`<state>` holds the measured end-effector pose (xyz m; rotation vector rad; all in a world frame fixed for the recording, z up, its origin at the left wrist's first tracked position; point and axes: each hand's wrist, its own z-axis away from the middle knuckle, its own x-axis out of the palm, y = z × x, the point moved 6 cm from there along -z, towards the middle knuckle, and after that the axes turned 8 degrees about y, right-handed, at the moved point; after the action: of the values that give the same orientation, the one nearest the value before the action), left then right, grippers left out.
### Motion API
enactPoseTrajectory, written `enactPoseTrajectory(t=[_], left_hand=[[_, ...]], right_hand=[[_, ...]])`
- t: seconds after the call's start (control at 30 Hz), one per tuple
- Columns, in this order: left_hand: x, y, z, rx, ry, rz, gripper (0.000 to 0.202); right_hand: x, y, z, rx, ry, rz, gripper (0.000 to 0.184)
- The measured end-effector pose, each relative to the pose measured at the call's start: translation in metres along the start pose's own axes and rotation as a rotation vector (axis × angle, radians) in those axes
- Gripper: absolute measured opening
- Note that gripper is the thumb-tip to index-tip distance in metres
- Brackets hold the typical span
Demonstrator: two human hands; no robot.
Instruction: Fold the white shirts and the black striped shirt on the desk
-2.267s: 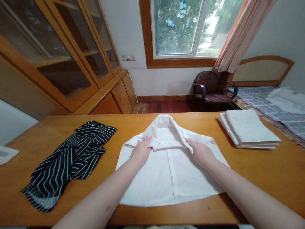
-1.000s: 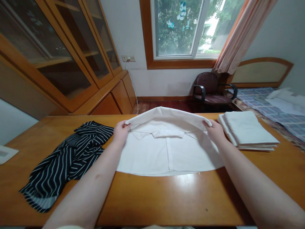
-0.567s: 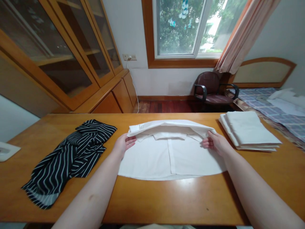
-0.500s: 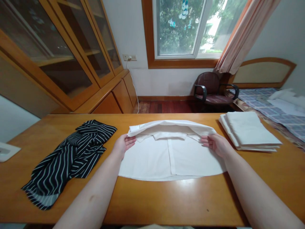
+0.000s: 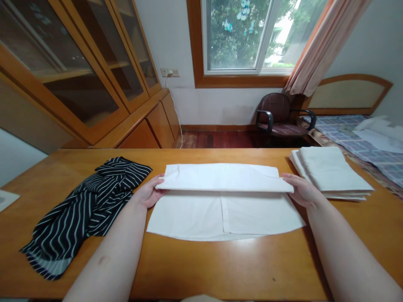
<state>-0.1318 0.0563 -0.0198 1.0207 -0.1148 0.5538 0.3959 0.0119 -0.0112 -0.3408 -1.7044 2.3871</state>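
Note:
A white shirt (image 5: 192, 214), with an overlapping seam down its middle, lies across the wooden table (image 5: 226, 268). Its far part is folded over towards me as a straight-edged band that hangs slightly above the lower part. At the left end of that band, my left hand (image 5: 151, 191) pinches the folded edge, thumb on top. My right hand (image 5: 300, 191) grips the right end in the same way, with its fingers partly hidden under the cloth. The shirt's curved near edge rests flat on the table.
Left of the shirt lies a crumpled black garment with white stripes (image 5: 85, 205). A stack of folded white cloth (image 5: 330, 170) sits at the right. Beyond the table are a glass-door cabinet (image 5: 138, 113), an armchair (image 5: 277, 113) and a bed (image 5: 346, 130).
Both hands have brought the raised far edge of the shirt down towards me. The fold now covers the collar-like piece that showed inside, and the hands have moved slightly outward.

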Motion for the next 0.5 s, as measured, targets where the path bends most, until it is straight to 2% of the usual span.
enactPoseTrajectory(t=[0.13,0.23,0.37,0.5], left_hand=[[-0.011,0.004,0.009,-0.082,-0.053,-0.162,0.038],[-0.015,0.007,0.015,-0.085,-0.093,-0.276,0.044],[-0.021,0.004,0.014,-0.129,-0.046,-0.375,0.031],[-0.018,0.001,0.011,-0.092,-0.017,-0.385,0.020]], right_hand=[[-0.004,0.002,0.009,0.134,-0.098,-0.040,0.030],[-0.002,0.004,0.014,0.165,-0.089,-0.036,0.030],[0.000,0.011,0.020,0.230,-0.042,0.107,0.032],[0.000,0.012,0.025,0.274,-0.058,0.296,0.039]])
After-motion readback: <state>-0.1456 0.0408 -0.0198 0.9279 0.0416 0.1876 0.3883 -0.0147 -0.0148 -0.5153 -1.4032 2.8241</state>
